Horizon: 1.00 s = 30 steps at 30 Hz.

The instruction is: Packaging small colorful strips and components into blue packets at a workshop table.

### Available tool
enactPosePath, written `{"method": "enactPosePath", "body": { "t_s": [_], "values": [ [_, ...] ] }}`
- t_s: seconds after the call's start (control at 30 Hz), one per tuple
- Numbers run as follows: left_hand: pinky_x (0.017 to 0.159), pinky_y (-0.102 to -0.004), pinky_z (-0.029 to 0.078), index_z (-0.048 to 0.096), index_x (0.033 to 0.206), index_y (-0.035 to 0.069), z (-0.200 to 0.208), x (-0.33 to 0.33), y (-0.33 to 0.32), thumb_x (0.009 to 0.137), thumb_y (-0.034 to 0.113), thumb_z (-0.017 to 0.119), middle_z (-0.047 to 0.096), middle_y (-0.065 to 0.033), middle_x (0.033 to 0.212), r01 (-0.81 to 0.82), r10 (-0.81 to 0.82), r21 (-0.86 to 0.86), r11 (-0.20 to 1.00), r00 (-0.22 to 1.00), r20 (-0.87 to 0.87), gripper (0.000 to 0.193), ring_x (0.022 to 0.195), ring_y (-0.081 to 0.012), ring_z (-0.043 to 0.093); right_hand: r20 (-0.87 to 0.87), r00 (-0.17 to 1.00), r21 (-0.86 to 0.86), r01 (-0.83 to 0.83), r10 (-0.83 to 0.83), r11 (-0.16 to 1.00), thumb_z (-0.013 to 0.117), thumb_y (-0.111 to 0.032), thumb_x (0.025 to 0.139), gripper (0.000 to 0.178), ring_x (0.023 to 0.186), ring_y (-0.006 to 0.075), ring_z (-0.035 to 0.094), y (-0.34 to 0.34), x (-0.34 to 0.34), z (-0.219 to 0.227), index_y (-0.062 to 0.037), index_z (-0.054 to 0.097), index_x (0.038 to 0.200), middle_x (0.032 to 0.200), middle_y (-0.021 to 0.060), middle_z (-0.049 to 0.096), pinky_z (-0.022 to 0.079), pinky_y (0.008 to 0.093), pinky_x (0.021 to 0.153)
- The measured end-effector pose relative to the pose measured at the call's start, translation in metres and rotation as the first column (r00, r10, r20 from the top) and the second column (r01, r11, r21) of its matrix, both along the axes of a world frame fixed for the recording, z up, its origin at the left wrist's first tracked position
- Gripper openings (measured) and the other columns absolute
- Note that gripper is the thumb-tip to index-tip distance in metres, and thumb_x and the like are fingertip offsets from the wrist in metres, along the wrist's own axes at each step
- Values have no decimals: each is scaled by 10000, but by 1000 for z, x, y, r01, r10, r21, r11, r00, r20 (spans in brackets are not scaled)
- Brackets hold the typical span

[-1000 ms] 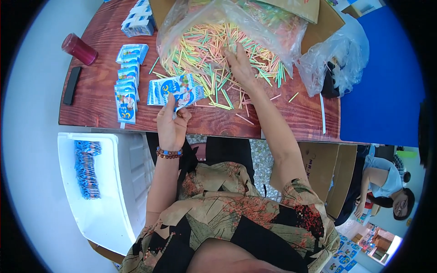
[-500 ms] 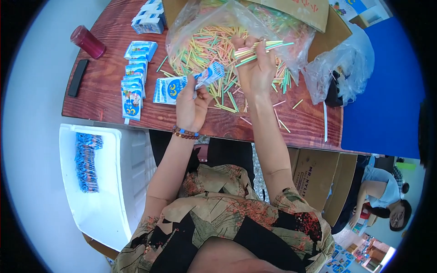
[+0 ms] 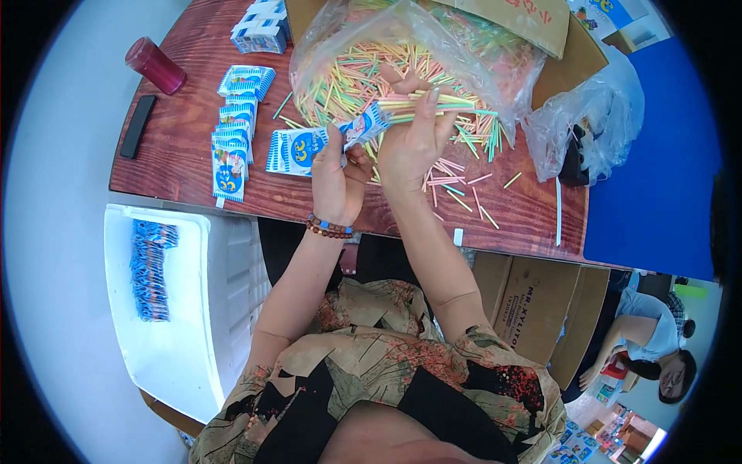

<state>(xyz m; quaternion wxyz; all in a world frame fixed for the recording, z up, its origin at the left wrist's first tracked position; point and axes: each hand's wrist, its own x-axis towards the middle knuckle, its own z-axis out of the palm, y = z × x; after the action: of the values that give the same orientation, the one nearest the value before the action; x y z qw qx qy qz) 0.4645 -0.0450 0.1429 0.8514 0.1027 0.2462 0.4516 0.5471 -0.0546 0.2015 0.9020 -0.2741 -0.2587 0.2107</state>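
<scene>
Blue-and-white packets are pinched in my left hand [image 3: 338, 182]: one packet [image 3: 292, 151] points left, and another packet [image 3: 365, 125] angles up toward the right. My right hand [image 3: 413, 155] grips a small bundle of thin pastel sticks [image 3: 456, 107] in yellow, green and pink. The bundle's left ends reach the edge of the angled packet; whether they are inside it I cannot tell. Behind both hands, a heap of the same sticks [image 3: 352, 85] spills from a clear plastic bag [image 3: 483, 69]. Further left lies an overlapping row of similar packets [image 3: 229, 166].
On the red-brown table stand a red cup [image 3: 158, 68], a black bar-shaped object [image 3: 139, 127] and stacked packs [image 3: 260, 31]. A crumpled clear bag [image 3: 610, 108] lies right, beside a blue panel [image 3: 665, 155]. Below are a white foam box [image 3: 197, 309] and a cardboard box [image 3: 533, 301]. Another person [image 3: 649, 325] bends at right.
My right hand has moved left and a little down, bringing the sticks up to the angled packet. My left hand has shifted slightly right. More loose pink sticks show on the table.
</scene>
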Motion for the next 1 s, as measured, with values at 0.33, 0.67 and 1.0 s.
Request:
{"method": "enactPosePath", "body": {
  "t_s": [0.33, 0.67, 1.0],
  "values": [
    [614, -240, 452, 588, 948, 52, -11, 5, 2, 952, 318, 552, 614, -13, 868, -122, 108, 95, 988, 984, 141, 268, 720, -88, 537, 5, 999, -172, 44, -44, 984, 388, -172, 999, 184, 1125, 334, 553, -13, -7, -8, -21, 378, 1103, 1003, 156, 594, 380, 434, 995],
    [633, -249, 464, 590, 951, 42, -7, 12, 12, 963, 309, 530, 630, -35, 851, -94, 63, 164, 982, 982, 180, 274, 710, -113, 559, 50, 980, -355, -163, 193, 920, 443, -205, 986, 232, 1152, 212, 514, -6, -2, -11, -5, 559, 1009, 1230, 159, 556, 385, 327, 968],
    [666, -259, 459, 575, 986, 49, -19, 24, 25, 961, 324, 527, 625, -29, 888, -42, 15, 83, 996, 955, 296, 281, 748, -104, 537, 76, 921, -405, -322, 383, 856, 439, -186, 943, 341, 1344, 273, 330, -4, 29, -4, 74, 610, 1084, 1411, 214, 415, 283, 383, 1081]
  ]
}}
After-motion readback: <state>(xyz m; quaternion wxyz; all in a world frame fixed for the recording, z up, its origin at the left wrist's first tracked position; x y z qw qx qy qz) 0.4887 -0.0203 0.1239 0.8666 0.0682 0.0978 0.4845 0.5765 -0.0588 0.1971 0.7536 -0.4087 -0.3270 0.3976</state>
